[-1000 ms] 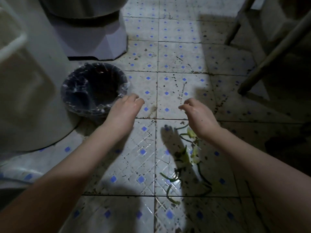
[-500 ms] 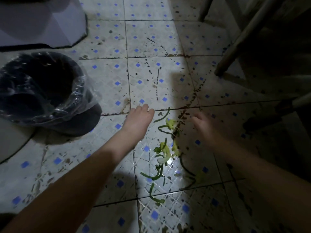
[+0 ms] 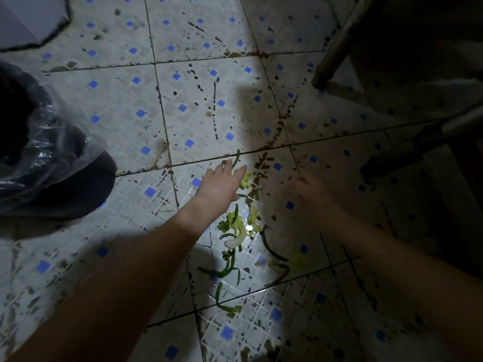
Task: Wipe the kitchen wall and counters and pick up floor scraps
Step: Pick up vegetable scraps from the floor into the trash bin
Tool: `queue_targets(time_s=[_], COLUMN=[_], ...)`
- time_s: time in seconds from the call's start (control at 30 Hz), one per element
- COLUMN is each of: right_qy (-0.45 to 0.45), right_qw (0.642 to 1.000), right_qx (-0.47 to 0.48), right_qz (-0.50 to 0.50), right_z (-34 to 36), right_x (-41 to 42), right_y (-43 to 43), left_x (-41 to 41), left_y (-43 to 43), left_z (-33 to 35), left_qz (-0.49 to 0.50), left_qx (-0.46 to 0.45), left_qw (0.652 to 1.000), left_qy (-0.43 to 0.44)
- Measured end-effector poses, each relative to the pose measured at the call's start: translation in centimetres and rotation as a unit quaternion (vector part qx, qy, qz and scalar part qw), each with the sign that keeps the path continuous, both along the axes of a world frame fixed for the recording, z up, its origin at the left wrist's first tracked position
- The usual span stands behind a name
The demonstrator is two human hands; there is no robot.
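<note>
Green vegetable scraps [image 3: 236, 231] lie strewn on the tiled floor [image 3: 125, 105], in a line from a thin green strip near a tile joint down to curled peels lower in the head view. My left hand [image 3: 222, 182] reaches over the upper end of the scraps with fingers straight, its fingertips at the thin strip and a pale leafy bit [image 3: 245, 180]. My right hand [image 3: 311, 190] hovers in shadow to the right of the scraps, blurred, fingers loosely spread and holding nothing.
A dark bin lined with a clear plastic bag [image 3: 44, 142] stands at the left. A wooden leg [image 3: 337, 45] slants down at the upper right, with dark furniture shadow beyond it. A pale base [image 3: 28, 19] sits at the top left. The floor is speckled with dirt.
The view has moved closer to the floor and the bin has slid left. Both hands have come down from bin height toward the scraps; the left now reaches their upper end.
</note>
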State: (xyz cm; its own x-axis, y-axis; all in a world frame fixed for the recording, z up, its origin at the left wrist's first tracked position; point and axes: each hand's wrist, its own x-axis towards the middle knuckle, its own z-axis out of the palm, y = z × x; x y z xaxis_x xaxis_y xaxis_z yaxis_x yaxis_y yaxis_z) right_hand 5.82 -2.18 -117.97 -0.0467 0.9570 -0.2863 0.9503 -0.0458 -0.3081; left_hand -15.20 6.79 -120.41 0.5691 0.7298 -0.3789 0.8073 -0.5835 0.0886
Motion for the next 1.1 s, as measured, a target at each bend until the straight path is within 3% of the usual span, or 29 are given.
queue_targets(time_s=[0.1,0.2,0.37,0.83,1.1], right_qy=[0.028,0.024,0.001,-0.015,0.06], right_qw=[0.999,0.999,0.999,0.996,0.995], right_qx=[0.022,-0.013,-0.019,-0.084,-0.071], right_qz=[-0.042,-0.041,0.047,0.037,0.025], right_z=[-0.2,0.4,1.6,1.4,0.1], right_x=[-0.3,-1.0,-2.2,-3.6,-6.6], right_y=[-0.5,-0.4,-0.7,-0.2,0.9], left_x=[0.3,0.3,0.6,-0.9,-4.2], left_y=[-0.3,-0.6,-0.6,-0.1,-1.3], left_z=[-0.3,0.1,1.2,1.1,1.7], left_qz=[-0.013,-0.019,-0.008,0.016,0.047], left_qx=[-0.005,0.019,-0.008,-0.017,0.0], left_qw=[1.0,0.998,0.996,0.988,0.972], left_qy=[-0.012,-0.063,-0.088,-0.155,-0.231])
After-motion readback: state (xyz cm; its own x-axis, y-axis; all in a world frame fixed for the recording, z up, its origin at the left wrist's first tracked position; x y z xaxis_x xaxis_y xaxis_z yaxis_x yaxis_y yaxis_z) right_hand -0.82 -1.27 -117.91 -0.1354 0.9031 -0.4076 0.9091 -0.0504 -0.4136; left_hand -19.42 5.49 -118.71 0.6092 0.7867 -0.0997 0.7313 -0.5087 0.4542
